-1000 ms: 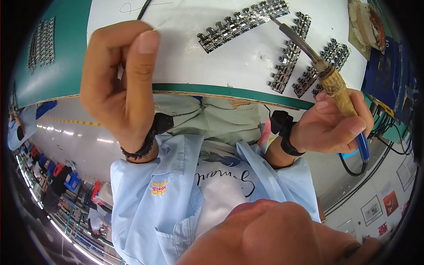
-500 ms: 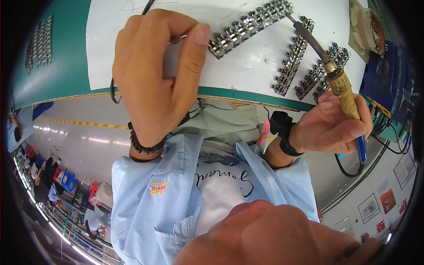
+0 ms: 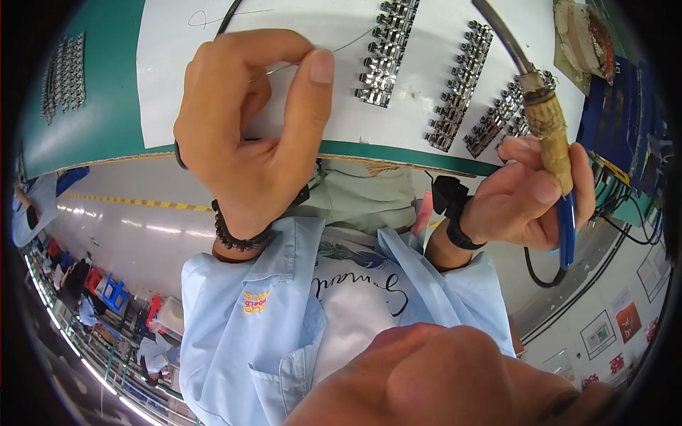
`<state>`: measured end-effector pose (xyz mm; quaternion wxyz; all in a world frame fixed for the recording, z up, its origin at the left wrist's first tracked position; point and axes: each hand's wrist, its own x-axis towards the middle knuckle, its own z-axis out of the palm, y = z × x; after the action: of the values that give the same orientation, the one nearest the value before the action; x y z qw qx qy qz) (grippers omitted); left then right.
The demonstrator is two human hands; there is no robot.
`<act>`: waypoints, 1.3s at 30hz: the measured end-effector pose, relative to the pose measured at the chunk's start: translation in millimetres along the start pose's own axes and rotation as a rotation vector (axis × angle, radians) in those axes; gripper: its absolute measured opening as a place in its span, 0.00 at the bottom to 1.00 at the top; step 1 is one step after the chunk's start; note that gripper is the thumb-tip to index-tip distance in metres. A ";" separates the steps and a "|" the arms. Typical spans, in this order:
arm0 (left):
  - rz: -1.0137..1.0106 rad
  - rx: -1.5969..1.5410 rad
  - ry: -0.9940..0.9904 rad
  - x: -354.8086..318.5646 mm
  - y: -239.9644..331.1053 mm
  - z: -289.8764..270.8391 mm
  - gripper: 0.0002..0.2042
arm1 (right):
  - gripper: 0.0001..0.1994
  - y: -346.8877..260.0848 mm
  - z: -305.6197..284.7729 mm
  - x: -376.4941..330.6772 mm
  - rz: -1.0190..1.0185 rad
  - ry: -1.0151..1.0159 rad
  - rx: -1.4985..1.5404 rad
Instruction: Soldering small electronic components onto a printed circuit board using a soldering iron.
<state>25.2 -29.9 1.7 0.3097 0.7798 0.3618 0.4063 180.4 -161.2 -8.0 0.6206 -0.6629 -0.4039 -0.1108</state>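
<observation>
The metal strip sits right of the left hand, which pinches wire for apparent alignment, needing steadiness, while the right hand grips a soldering iron.

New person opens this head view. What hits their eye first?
Probably the soldering iron with dark metal shaft, tan handle and blue rear end, held in the bare right hand at the right. Next, the bare left hand, left of centre, pinching a thin silvery wire. The wire runs toward the long strip of shiny metal parts at upper centre, on a white sheet.
</observation>
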 end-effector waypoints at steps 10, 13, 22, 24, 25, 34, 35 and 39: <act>-0.072 -0.048 -0.043 1.8 5.0 0.5 0.07 | 0.21 -4.7 2.4 -7.6 -0.099 -0.073 0.010; -0.064 -0.044 -0.083 2.0 -0.2 -1.3 0.07 | 0.21 -7.7 -1.3 -11.3 -0.039 -0.118 0.014; 0.005 -0.057 -0.132 2.9 -5.8 -5.9 0.08 | 0.21 -8.9 -7.1 -15.0 0.059 -0.274 0.065; 0.012 -0.057 -0.144 4.3 -5.4 -7.1 0.08 | 0.21 -9.4 -5.3 -13.6 0.043 -0.270 0.046; 0.010 -0.056 -0.144 4.7 -5.4 -7.4 0.08 | 0.21 -9.5 -4.1 -12.9 0.034 -0.268 0.037; 0.077 -0.029 -0.160 5.7 -13.5 -7.4 0.08 | 0.22 -4.4 5.9 -8.2 -0.061 -0.229 -0.038; 0.092 -0.026 -0.161 4.0 -14.5 -6.7 0.08 | 0.22 -3.8 5.2 -9.5 -0.071 -0.224 -0.047; 0.086 -0.016 -0.158 0.3 -11.4 -3.8 0.08 | 0.23 -4.4 3.2 -12.3 -0.042 -0.215 -0.043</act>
<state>18.5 -22.7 -5.2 0.3257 0.8218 0.2990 0.3595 168.3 -163.6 -13.4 0.5569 -0.6755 -0.4795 -0.0608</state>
